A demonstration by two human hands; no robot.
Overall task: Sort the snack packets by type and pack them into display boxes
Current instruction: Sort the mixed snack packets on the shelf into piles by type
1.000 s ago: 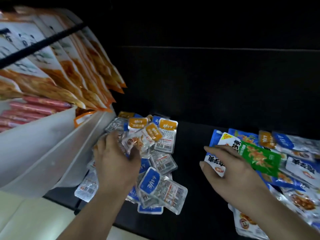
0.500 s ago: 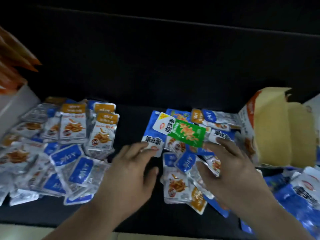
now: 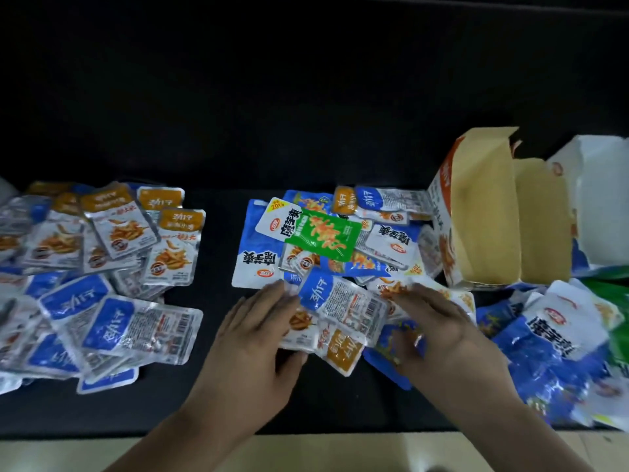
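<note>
Packets (image 3: 350,306): silver, blue or orange headers, heaped mid-frame.
Left hand (image 3: 252,335): flat on heap.
Right hand (image 3: 442,335): spread on heap.
Cut off: blurred packets, right edge.

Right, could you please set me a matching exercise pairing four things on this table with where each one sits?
Things:
1. green packet
2. open cardboard box
3. blue-topped packet
4. group of orange-topped packets

Places:
A. between the left hand and the right hand
B. in the left pile
C. on top of the middle pile
D. right of the middle pile

Pairs: 1-C, 2-D, 3-A, 4-B.
</note>
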